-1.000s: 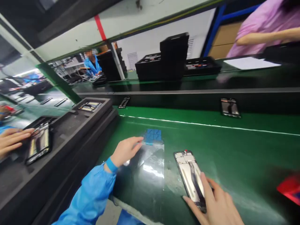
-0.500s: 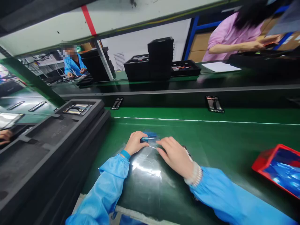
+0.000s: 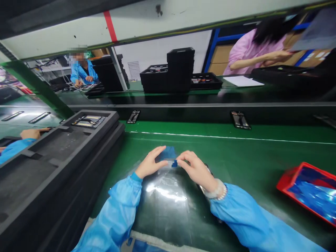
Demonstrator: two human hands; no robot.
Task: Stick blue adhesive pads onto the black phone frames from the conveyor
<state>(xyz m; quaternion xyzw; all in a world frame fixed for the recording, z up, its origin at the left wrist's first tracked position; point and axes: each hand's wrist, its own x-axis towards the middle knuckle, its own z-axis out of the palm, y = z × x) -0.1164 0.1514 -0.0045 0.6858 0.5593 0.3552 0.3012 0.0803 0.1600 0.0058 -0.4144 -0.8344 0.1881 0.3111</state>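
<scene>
Between my hands lies a sheet of translucent blue film (image 3: 168,152) on the green work surface. My left hand (image 3: 151,163) is beside its left edge, thumb and fingers apart. My right hand (image 3: 198,171) pinches a small dark-blue film tab (image 3: 174,163) between thumb and fingertips, just in front of the sheet. Partly hidden beneath my right hand is a dark flat object with a pale edge (image 3: 202,189); its kind cannot be made out. Clear glossy film (image 3: 165,190) reflects light on the surface in front of my hands.
Stacked black foam trays (image 3: 102,147) stand at left, one holding a phone screen part (image 3: 89,121). A red bin (image 3: 286,185) of blue film is at right. Phone screens (image 3: 240,120) rest along the back ledge. Another worker's hand (image 3: 31,133) is at far left; other people sit across.
My left thumb and fingers have spread apart, off the film strip. A small dark-blue tab now shows at my right fingertips. The co-worker's hand at far left has moved up and right.
</scene>
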